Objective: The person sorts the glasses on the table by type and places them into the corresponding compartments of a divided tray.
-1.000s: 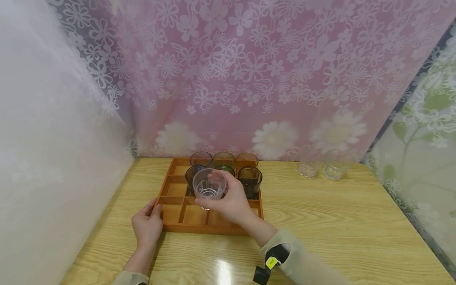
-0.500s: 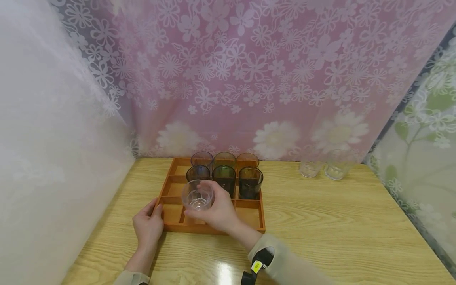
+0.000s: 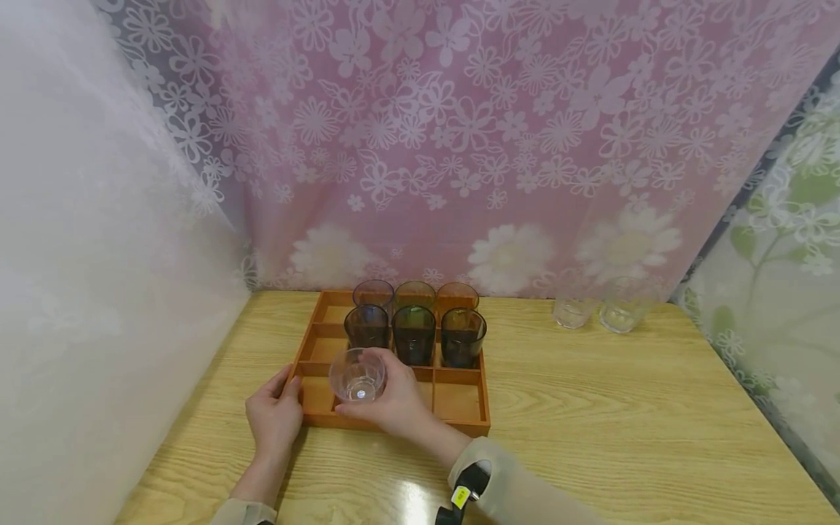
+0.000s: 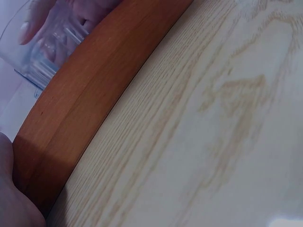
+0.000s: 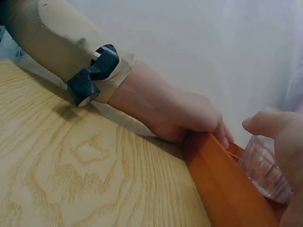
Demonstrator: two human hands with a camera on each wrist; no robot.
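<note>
A wooden divided tray [image 3: 459, 403] lies on the table. My left hand [image 3: 274, 412] grips its front left corner, thumb at the side wall; the right wrist view also shows this left hand [image 5: 189, 116] on the corner. In my right hand [image 3: 394, 397] is a clear glass [image 3: 357, 375], pinched between thumb and fingers, upright and low over the front row's second compartment from the left. Whether its base touches the tray floor is hidden. Behind it, in the middle row, stand a dark blue glass [image 3: 367, 326], a dark green glass [image 3: 413, 335] and a dark grey glass [image 3: 463, 337].
Blue [image 3: 373, 293], olive [image 3: 415, 293] and amber glasses [image 3: 458, 294] fill part of the tray's back row. At the back right of the table, two clear glasses [image 3: 572, 312] stand side by side. A floral curtain [image 3: 459, 146] hangs close behind.
My right hand has carried the clear glass left and down, from over the middle row to the front row. The left hand has kept its grip on the tray.
</note>
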